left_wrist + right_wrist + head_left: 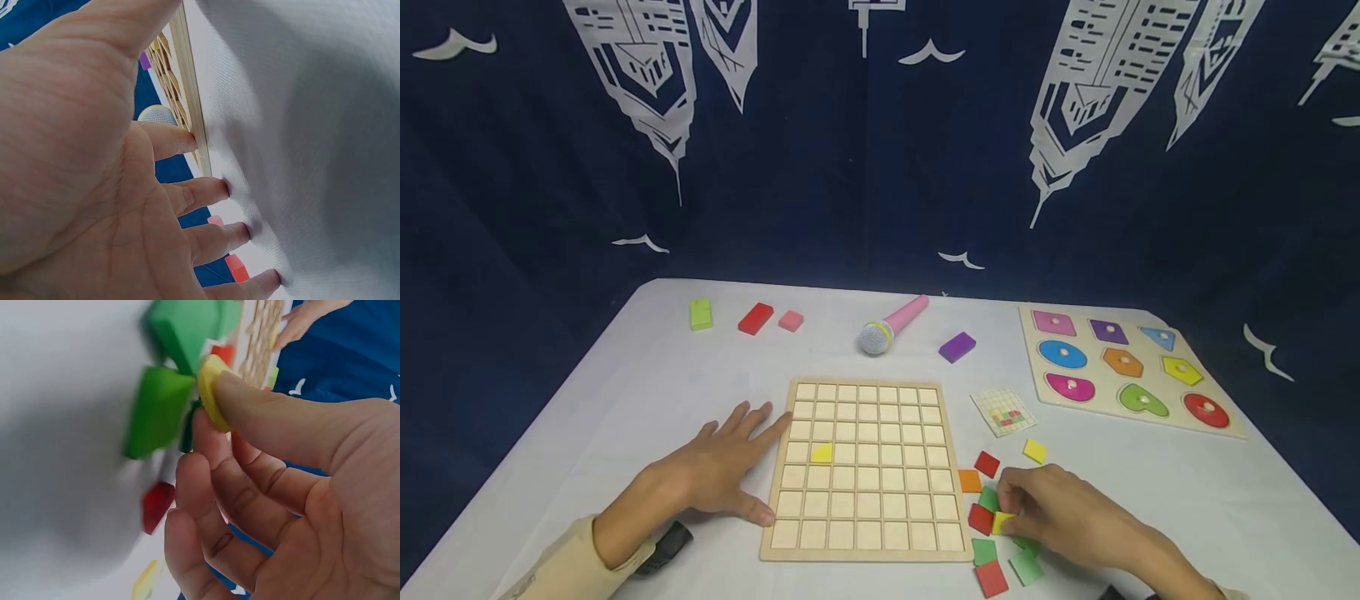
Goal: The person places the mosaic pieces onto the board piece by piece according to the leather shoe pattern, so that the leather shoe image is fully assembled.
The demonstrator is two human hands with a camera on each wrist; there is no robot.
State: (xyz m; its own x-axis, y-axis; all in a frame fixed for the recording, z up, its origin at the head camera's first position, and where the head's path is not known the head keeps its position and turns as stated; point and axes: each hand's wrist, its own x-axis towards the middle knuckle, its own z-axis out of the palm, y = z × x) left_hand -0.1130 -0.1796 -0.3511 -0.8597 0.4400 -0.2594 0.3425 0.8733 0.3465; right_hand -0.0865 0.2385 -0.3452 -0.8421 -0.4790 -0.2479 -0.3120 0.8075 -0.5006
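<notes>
My right hand (1067, 512) pinches one yellow tile (1002, 522) between thumb and fingers, low and right of centre in the head view, just beside the lower right corner of the grid board (868, 550). The right wrist view shows the yellow tile (211, 394) pressed under my thumb. My left hand (722, 467) lies flat with fingers spread on the white table (625, 400), fingertips (187, 142) touching the board's left edge.

One yellow piece (822, 452) sits in a cell on the board's left side. Around my right hand I count three red tiles, three green, one orange (970, 481) and one more yellow (1034, 451); others may be hidden under the hand. One pattern card (1003, 411) lies above them. At the right, a shape puzzle (1123, 367) holds nine pieces. Across the top of the table lie four blocks and one pink microphone (891, 325).
</notes>
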